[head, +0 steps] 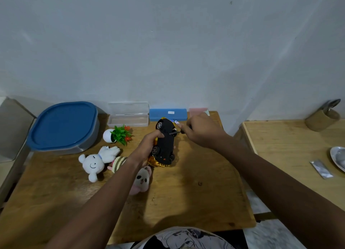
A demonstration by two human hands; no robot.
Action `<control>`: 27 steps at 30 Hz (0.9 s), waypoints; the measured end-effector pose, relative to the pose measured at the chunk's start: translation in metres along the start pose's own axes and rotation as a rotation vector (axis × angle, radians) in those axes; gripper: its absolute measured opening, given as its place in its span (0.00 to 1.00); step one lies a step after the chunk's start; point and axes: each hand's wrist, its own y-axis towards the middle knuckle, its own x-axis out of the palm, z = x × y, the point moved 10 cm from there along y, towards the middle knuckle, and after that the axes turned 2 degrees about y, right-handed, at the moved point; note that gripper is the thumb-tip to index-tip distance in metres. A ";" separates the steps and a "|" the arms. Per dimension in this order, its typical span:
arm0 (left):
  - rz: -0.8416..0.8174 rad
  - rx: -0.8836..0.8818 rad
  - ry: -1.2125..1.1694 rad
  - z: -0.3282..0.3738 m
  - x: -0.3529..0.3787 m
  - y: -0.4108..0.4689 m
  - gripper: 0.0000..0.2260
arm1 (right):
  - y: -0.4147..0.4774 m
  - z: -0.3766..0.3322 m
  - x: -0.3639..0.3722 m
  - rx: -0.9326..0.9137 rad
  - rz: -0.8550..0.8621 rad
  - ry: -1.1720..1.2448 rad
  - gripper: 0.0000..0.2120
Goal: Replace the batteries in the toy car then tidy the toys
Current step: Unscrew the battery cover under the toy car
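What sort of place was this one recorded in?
Most likely a room in a home, not a workshop: a small wooden table stands against a plain painted wall, a white plush toy lies on it, and a side table holds a cup of spoons.

At six o'clock in the view we saw a pale shirt point(184, 237), whitish grey, printed with a black line drawing in a comic style; we could not make out the whole of the drawing. Just beside it, toward five o'clock, lay a strip of dark cloth point(226, 236), and we could not tell what garment it was. The left forearm point(93, 202), from seven o'clock, and the right forearm point(270, 174), from four o'clock, were bare, like the left hand point(145, 146) and right hand point(203, 135).
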 end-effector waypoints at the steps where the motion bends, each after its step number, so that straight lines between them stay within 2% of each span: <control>1: -0.005 -0.004 -0.008 -0.001 0.000 0.000 0.26 | 0.000 0.000 0.001 -0.009 0.001 0.006 0.22; 5: -0.001 -0.016 0.008 -0.004 0.000 0.000 0.27 | -0.002 -0.005 0.000 -0.109 0.035 0.078 0.05; 9: 0.007 -0.015 -0.003 -0.005 0.000 0.003 0.27 | -0.001 -0.002 0.001 -0.103 0.055 0.090 0.08; 13: 0.044 -0.014 0.035 -0.007 -0.006 0.006 0.25 | 0.004 0.005 0.007 -0.021 0.044 0.037 0.23; 14: 0.049 -0.019 0.034 -0.008 -0.007 0.006 0.25 | 0.004 0.004 0.007 -0.033 0.040 0.039 0.22; 17: 0.052 -0.025 0.022 -0.008 -0.008 0.004 0.26 | -0.001 -0.007 0.004 -0.149 0.058 0.056 0.05; 18: 0.050 -0.026 0.014 -0.007 -0.008 0.004 0.27 | -0.002 -0.010 0.002 -0.187 0.077 0.053 0.04; 23: 0.046 -0.026 -0.014 -0.007 -0.007 0.005 0.27 | -0.001 -0.009 0.004 -0.223 0.112 0.031 0.05; 27: 0.023 -0.031 -0.044 -0.012 -0.008 0.010 0.26 | 0.006 -0.001 0.006 -0.184 0.117 0.049 0.11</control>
